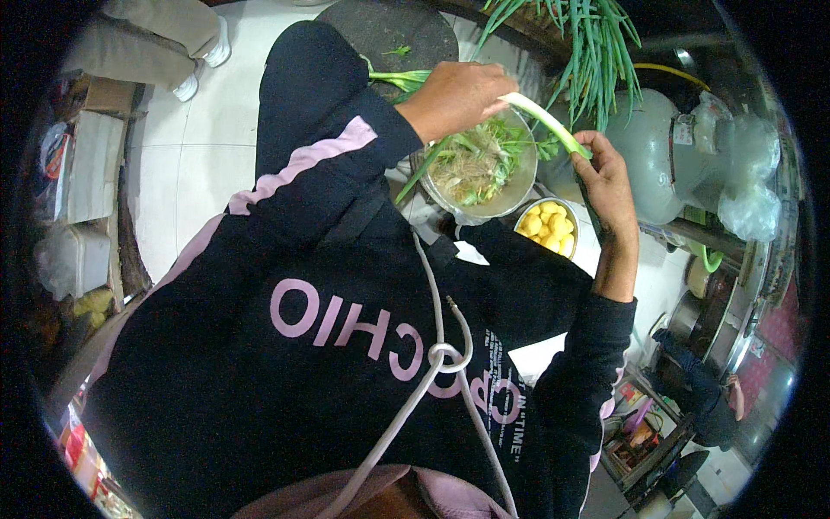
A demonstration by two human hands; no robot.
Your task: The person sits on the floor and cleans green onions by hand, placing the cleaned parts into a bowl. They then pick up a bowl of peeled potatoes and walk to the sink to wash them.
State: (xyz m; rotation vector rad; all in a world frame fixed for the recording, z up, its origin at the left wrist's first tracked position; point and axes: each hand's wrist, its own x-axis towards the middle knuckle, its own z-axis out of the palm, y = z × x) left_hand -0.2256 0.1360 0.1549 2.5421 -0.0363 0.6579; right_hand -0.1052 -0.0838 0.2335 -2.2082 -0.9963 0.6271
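My left hand (457,97) grips one end of a pale scallion stalk (541,115) above a round basin (535,172). At the stalk's other end, my right hand (606,178) pinches it near where it turns green. The basin holds scallion roots and leafy trimmings (483,165). Beyond my left wrist, more green stalks (405,78) lie at the edge of a dark round surface (415,32); whether they join the held stalk is hidden. Below my right hand stands a bowl of peeled potatoes (550,226).
Long scallion greens (596,58) hang over an edge at the top. Filled plastic bags (648,156) sit right of my right hand. A person's legs (142,45) are at upper left, another person (713,402) at lower right. Boxes (94,168) line the left side.
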